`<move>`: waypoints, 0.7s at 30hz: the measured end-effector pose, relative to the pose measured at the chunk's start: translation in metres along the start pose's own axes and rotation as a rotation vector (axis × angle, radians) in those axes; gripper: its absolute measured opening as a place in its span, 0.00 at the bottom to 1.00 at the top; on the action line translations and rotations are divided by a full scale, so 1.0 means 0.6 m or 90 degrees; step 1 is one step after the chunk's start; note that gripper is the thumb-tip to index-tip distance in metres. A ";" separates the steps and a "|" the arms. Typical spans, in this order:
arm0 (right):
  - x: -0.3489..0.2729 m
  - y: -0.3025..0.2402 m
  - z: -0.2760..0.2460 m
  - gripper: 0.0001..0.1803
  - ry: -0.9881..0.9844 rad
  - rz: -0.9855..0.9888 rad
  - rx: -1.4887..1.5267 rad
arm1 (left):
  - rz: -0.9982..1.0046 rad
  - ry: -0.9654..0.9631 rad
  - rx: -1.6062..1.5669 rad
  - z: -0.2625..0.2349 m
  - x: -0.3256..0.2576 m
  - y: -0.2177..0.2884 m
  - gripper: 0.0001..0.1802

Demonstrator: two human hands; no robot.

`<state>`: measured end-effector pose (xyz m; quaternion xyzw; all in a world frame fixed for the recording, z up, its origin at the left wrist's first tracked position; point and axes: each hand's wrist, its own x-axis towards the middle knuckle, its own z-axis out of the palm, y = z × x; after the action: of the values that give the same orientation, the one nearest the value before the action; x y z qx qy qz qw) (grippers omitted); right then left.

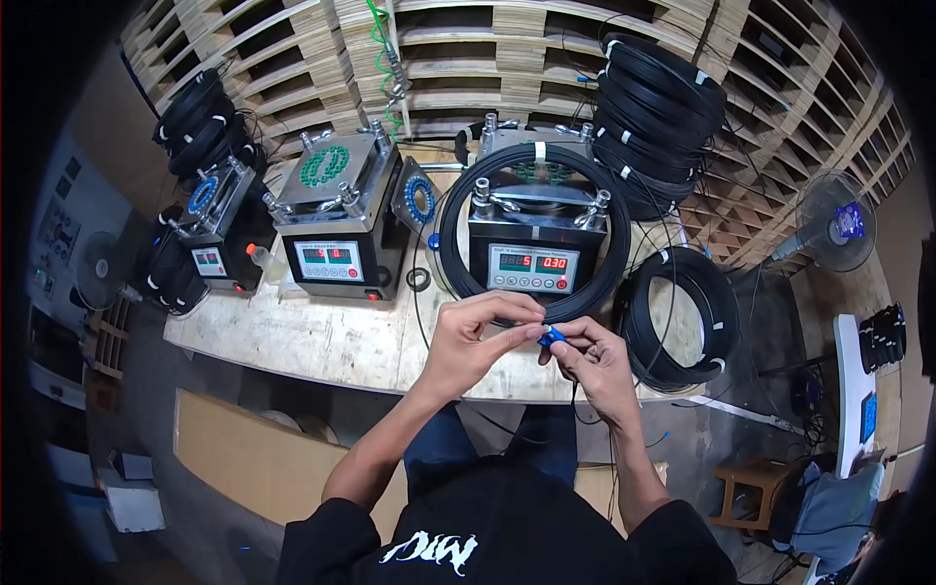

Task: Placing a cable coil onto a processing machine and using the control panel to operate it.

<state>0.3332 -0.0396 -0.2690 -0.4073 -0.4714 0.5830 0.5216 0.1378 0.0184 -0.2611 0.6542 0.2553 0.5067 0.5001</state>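
Two hands meet, left hand (470,341) and right hand (600,370) both with fingertips on one small blue connector (553,335), over the near side of one bench (366,356); beyond, one flat black coil (639,322) at right, three machines (330,259); farthest, two coil piles (653,122)

Free room over the tabletop (302,336) at left; cable coil (620,234) and machine (532,266) straight ahead

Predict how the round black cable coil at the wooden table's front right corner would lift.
The black coil may sag, being bundled slender cable. Its many turns suggest noticeable weight. The white bands on it would probably keep the loops together.
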 end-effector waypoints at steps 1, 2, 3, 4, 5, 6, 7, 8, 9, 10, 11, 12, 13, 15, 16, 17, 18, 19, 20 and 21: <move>-0.001 0.002 0.000 0.12 0.001 0.001 -0.001 | -0.013 -0.004 -0.012 0.003 -0.002 0.000 0.07; -0.001 0.004 0.000 0.12 -0.005 0.002 0.002 | -0.013 -0.004 -0.013 0.004 -0.004 -0.001 0.07; -0.002 0.005 0.000 0.13 -0.011 0.003 0.006 | -0.003 -0.022 0.002 0.003 -0.005 -0.003 0.07; -0.002 0.005 -0.001 0.13 -0.011 0.003 0.006 | 0.007 -0.040 0.017 0.002 -0.006 -0.004 0.07; -0.002 0.005 -0.002 0.13 -0.019 0.014 0.003 | 0.007 -0.041 0.017 0.002 -0.006 -0.003 0.07; -0.002 0.005 -0.003 0.13 -0.027 0.025 0.000 | 0.005 -0.054 0.028 0.001 -0.005 -0.001 0.07; -0.002 0.006 -0.003 0.13 -0.027 0.025 0.001 | 0.003 -0.067 0.039 0.000 -0.003 0.002 0.07; -0.002 0.007 -0.002 0.13 -0.023 0.022 -0.008 | 0.003 -0.068 0.039 0.002 -0.001 0.005 0.07; -0.003 0.007 -0.002 0.13 -0.019 0.020 -0.017 | 0.036 -0.074 0.099 0.004 0.001 0.008 0.07; -0.003 0.007 -0.002 0.13 -0.019 0.019 -0.017 | 0.069 -0.080 0.159 0.005 0.005 0.010 0.07; -0.004 0.006 -0.003 0.13 -0.011 0.003 -0.037 | 0.070 -0.081 0.160 0.004 0.009 0.010 0.07; -0.005 0.004 -0.004 0.12 -0.003 -0.012 -0.057 | 0.064 -0.049 0.194 0.002 0.015 0.010 0.07; -0.007 0.001 -0.004 0.12 -0.002 -0.013 -0.057 | 0.057 -0.017 0.228 0.001 0.018 0.010 0.07; -0.008 -0.006 -0.003 0.12 0.020 -0.022 -0.021 | 0.027 -0.003 0.194 -0.002 0.018 0.006 0.06; -0.008 -0.009 -0.002 0.12 0.016 -0.022 -0.020 | -0.039 0.028 0.112 -0.004 0.014 0.009 0.05; -0.006 -0.012 0.000 0.11 0.013 -0.019 -0.017 | -0.104 0.061 0.030 -0.006 0.010 0.011 0.05; -0.002 -0.013 0.001 0.11 0.006 -0.016 -0.014 | -0.101 0.090 -0.004 -0.006 0.010 0.008 0.05; 0.000 -0.010 0.005 0.11 -0.010 -0.014 -0.012 | -0.099 0.104 0.004 -0.012 0.008 0.006 0.05; 0.004 -0.005 0.005 0.11 0.003 -0.011 -0.032 | -0.119 0.136 -0.033 -0.022 0.005 0.003 0.06; 0.007 0.000 0.004 0.10 0.011 -0.008 -0.051 | -0.137 0.173 -0.069 -0.035 0.001 -0.003 0.07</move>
<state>0.3303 -0.0357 -0.2685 -0.4299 -0.4924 0.5567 0.5127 0.1191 0.0280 -0.2627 0.5207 0.3613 0.5467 0.5472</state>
